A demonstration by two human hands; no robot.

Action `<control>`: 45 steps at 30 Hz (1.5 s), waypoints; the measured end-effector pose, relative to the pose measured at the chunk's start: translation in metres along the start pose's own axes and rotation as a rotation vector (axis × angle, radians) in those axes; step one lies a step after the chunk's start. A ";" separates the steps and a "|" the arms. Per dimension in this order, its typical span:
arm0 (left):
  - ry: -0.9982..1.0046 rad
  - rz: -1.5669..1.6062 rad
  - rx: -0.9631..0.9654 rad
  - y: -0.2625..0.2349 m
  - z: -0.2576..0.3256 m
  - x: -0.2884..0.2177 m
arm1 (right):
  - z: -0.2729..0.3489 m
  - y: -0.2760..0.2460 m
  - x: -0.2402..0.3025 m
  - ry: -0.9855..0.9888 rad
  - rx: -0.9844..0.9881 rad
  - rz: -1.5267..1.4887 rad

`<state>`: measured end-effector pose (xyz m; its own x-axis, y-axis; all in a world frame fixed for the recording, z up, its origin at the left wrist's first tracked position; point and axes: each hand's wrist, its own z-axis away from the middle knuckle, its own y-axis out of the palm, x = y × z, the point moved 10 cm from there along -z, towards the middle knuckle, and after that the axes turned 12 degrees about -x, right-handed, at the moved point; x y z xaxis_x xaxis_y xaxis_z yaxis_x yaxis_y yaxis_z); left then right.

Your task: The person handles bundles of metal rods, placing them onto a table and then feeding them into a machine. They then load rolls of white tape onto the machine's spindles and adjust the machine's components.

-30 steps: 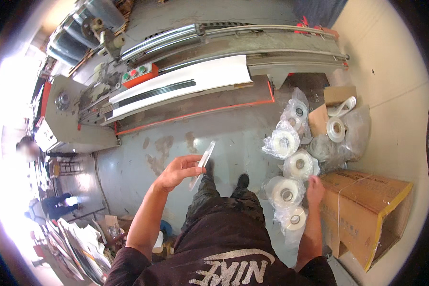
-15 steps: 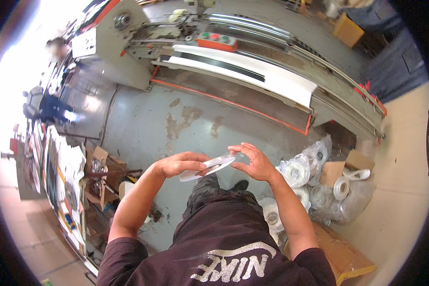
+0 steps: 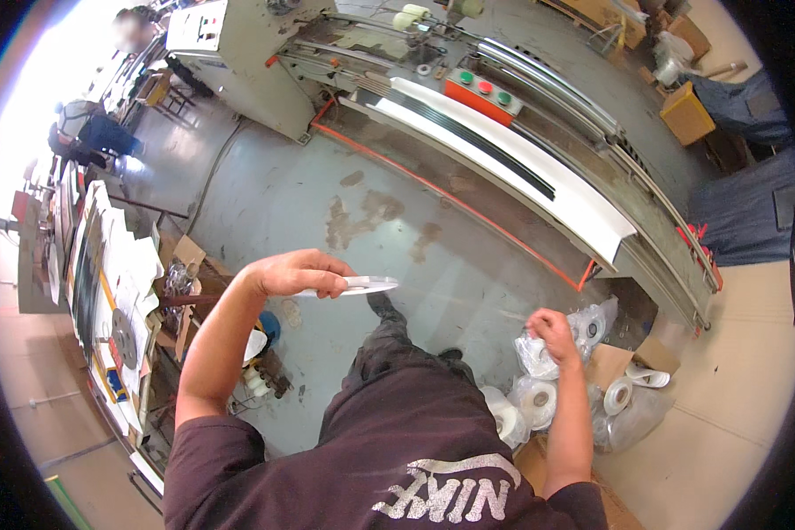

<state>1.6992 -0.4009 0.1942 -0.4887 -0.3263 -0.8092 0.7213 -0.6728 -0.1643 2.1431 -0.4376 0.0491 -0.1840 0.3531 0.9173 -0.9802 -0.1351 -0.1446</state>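
Note:
My left hand (image 3: 300, 272) is closed on the edge of a thin white roll of tape (image 3: 373, 284), held nearly flat above the floor in front of me. Well off to the right, my right hand (image 3: 552, 334) is raised with its fingers pinched together. A faint, see-through strip (image 3: 511, 314) runs from the roll toward those fingers, so it looks like tape drawn off the roll. The fingertips of my right hand are small and blurred. Behind that hand lie several white rolls (image 3: 537, 402) in clear plastic bags.
A long machine (image 3: 583, 146) with a red rail (image 3: 450, 196) and a red button box (image 3: 483, 95) stretches across the far side. At the left stands a cluttered bench (image 3: 119, 291) with papers. Another person (image 3: 93, 128) is at the far left.
My hands have moved apart: the left, with the roll, a little left, the right far to the right. The right hand's fingers have closed. My view has turned slightly.

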 end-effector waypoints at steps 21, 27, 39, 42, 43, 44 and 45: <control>-0.079 -0.757 -0.003 -0.202 0.023 -0.028 | -0.144 0.303 0.328 -0.679 0.233 0.263; -0.091 -0.706 -0.169 -0.263 0.024 -0.045 | -0.168 0.462 0.384 -0.753 0.882 0.077; -0.199 -0.566 -0.298 -0.365 0.015 -0.061 | -0.261 0.548 0.397 -0.332 1.380 -0.138; -0.145 -0.533 -0.326 -0.385 0.012 -0.057 | -0.280 0.560 0.402 -0.338 1.343 -0.134; -0.146 -0.543 -0.347 -0.393 0.014 -0.056 | -0.285 0.565 0.401 -0.334 1.325 -0.142; -0.146 -0.554 -0.368 -0.403 0.015 -0.057 | -0.293 0.571 0.404 -0.343 1.282 -0.143; -0.148 -0.566 -0.388 -0.413 0.017 -0.056 | -0.301 0.576 0.408 -0.352 1.238 -0.144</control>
<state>1.4198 -0.1159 0.3174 -0.8826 -0.1009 -0.4592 0.4459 -0.4892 -0.7496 1.4813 -0.0930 0.2280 0.1318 0.2004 0.9708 -0.2360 -0.9449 0.2270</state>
